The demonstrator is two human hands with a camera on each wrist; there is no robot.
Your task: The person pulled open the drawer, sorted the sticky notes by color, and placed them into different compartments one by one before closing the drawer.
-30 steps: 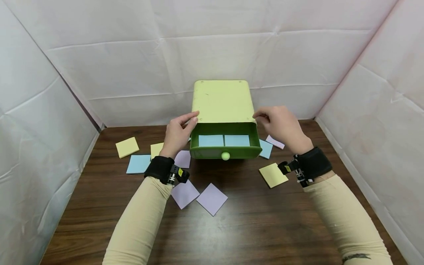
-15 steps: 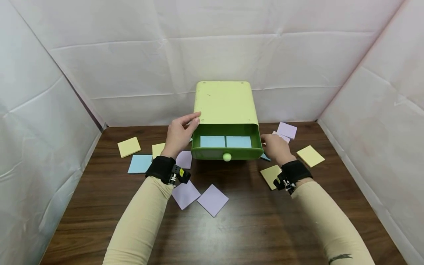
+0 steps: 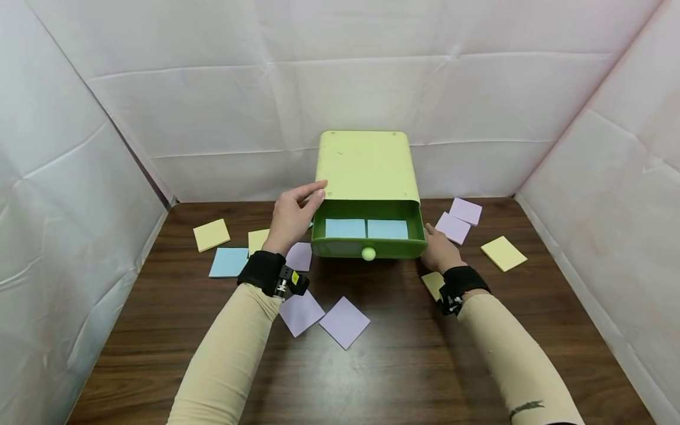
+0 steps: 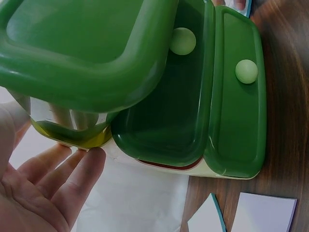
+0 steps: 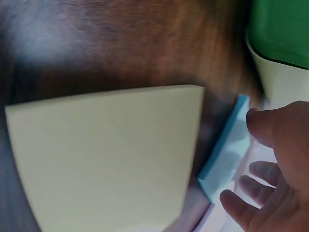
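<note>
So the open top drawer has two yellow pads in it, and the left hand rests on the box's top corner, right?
Not quite: the two pads in the open drawer are blue, not yellow, as the head view shows. The left hand does rest on the box at its top corner.

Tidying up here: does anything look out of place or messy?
Yes. Sticky-note pads lie scattered loose on the table around the drawer box, at odd angles: yellow, purple and blue. Only two blue pads sit neatly in the open drawer.

Bare table (image 3: 404, 366) up front; sticky pads (image 3: 344, 321) and drawer box (image 3: 366, 171) crowding beyond.
</note>
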